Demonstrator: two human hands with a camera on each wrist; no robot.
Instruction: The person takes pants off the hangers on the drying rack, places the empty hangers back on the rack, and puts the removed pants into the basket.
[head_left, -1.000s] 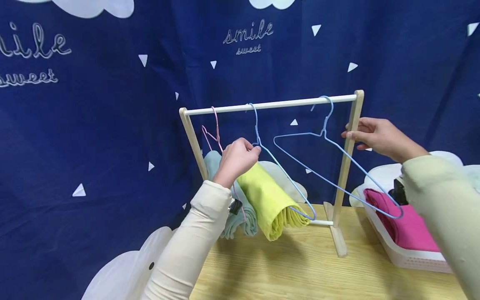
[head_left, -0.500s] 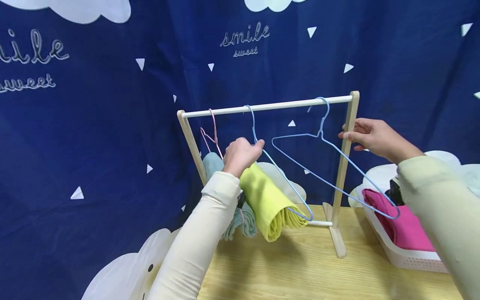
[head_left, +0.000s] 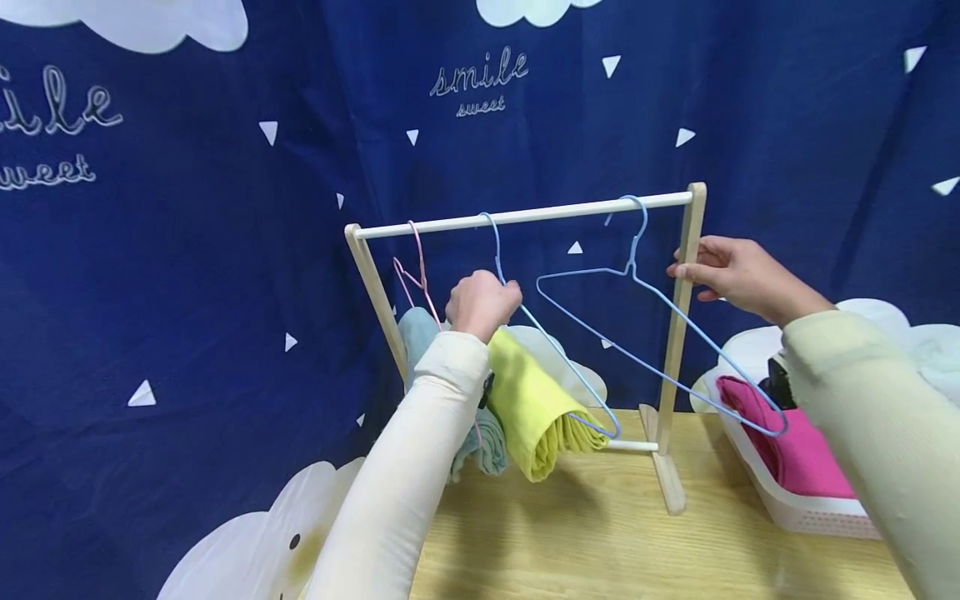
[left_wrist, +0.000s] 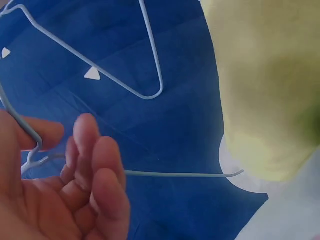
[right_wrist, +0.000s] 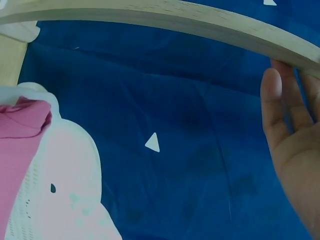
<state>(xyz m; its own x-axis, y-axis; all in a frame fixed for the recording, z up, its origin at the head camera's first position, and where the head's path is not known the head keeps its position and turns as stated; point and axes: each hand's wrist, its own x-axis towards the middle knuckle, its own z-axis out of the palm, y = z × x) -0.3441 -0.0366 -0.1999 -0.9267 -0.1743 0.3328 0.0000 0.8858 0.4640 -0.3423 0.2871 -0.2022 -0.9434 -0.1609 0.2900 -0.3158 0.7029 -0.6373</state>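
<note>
My left hand (head_left: 482, 304) curls around the neck of a blue clothes hanger (head_left: 558, 343) hooked on the rack's white rail. Its wire runs between thumb and fingers in the left wrist view. A folded yellow cloth (head_left: 536, 408) hangs over this hanger's lower bar. To the right, my right hand (head_left: 738, 273) holds the wooden post of the clothes rack (head_left: 677, 333), thumb in front and fingertips behind. Between the hands hangs a bare blue hanger (head_left: 583, 272). Left of the yellow cloth, a pink hanger (head_left: 422, 265) carries a folded pale blue cloth (head_left: 420, 333), partly hidden by my left arm.
A white basket (head_left: 817, 521) with a folded pink cloth (head_left: 810, 458) stands on the wooden table (head_left: 540, 546) at the right, partly behind my right sleeve. A dark blue curtain (head_left: 225, 275) with white clouds and triangles hangs close behind the rack.
My left hand has moved slightly right and farther over the blue hanger's neck. My right hand stays at the post. The whole scene has shifted slightly left in the head view.
</note>
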